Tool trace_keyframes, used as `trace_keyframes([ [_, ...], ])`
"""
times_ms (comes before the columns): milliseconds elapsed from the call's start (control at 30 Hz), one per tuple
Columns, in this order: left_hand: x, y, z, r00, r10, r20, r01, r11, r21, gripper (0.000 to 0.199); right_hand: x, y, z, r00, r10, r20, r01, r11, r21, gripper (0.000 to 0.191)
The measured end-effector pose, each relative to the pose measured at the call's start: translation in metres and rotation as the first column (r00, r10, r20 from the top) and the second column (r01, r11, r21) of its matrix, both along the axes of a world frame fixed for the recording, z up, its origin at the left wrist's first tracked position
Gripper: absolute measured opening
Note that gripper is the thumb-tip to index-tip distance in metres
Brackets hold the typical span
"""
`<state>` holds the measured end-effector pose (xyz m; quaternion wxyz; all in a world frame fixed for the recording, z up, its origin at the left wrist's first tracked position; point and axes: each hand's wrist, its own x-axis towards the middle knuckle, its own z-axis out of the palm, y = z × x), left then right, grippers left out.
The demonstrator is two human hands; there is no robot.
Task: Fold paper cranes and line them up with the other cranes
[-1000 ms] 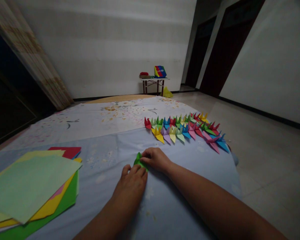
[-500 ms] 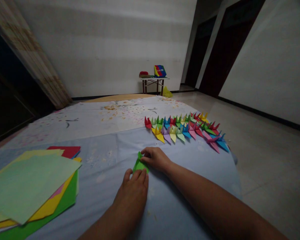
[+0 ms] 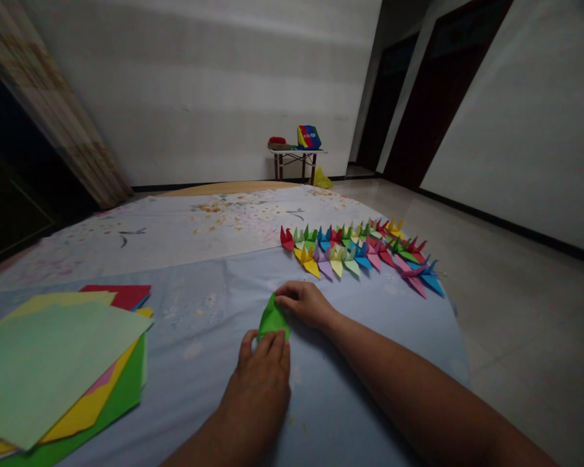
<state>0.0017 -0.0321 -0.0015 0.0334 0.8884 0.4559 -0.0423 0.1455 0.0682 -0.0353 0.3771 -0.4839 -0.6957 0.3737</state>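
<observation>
both hands (image 3: 261, 379) hold green paper (image 3: 272, 319) on blue cloth (image 3: 189, 395), the right (image 3: 310, 305) seemingly pinching, before a pale wall (image 3: 199, 97).

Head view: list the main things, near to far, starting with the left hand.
Bare left hand, folded green paper, rows of multicoloured folded paper cranes, small white-topped table with dark legs, pale back wall.

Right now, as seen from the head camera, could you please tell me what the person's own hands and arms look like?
The ungloved left hand and ungloved right hand show no visible watch, bracelet or cable. The slim left forearm and right forearm are bare, with no sleeve within the picture. Rings or small markings are hard to tell.
</observation>
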Motion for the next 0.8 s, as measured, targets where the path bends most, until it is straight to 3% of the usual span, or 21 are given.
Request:
trace_keyframes([
  [100,0.002,-0.003,-0.001,1.0,0.024,0.008,-0.023,0.999,-0.029,0.049,0.006,-0.003,0.007,0.996,-0.029,0.087,0.025,0.999,0.047,0.019],
  [267,0.003,-0.005,-0.003,0.997,0.061,0.054,-0.061,0.998,-0.012,0.048,0.017,-0.009,0.014,0.934,0.147,0.325,-0.164,0.986,0.025,0.02],
  [400,0.003,-0.008,-0.001,0.997,0.066,0.034,-0.065,0.998,-0.024,0.047,0.014,-0.013,0.016,0.873,0.129,0.47,-0.191,0.978,0.085,0.014],
  [700,0.0,-0.028,0.01,0.999,-0.012,-0.036,0.009,0.997,-0.081,0.041,0.012,-0.013,0.015,0.856,0.121,0.503,-0.182,0.981,0.074,0.014],
  [800,-0.004,-0.029,0.023,0.998,-0.039,0.056,0.044,0.995,-0.089,0.034,0.012,-0.013,0.013,0.851,0.128,0.509,-0.197,0.977,0.084,0.014],
])
